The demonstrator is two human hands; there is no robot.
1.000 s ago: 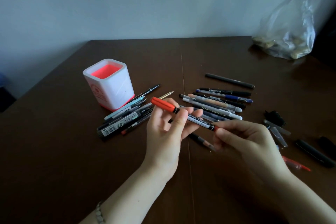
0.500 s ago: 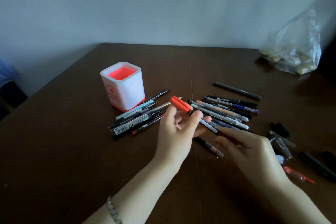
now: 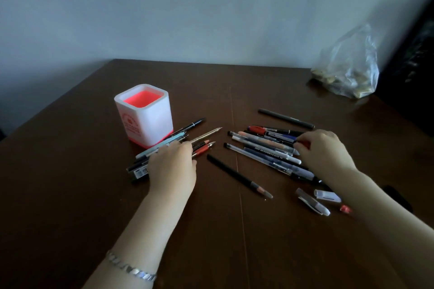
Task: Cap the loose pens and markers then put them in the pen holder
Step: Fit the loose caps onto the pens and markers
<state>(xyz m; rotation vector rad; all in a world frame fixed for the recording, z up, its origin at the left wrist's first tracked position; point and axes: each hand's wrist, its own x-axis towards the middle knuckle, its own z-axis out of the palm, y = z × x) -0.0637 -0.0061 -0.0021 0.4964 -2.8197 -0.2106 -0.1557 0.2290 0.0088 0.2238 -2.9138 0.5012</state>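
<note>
Head view, left hand over slim pens, right hand at round markers, grips unclear

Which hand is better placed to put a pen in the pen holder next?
The left hand. It rests on the pens lying right beside the pen holder, while the right hand is at the other pile, farther away.

marker laid down, L hand off it

Dark brown wood table, plain grey-blue wall, dim light
</note>
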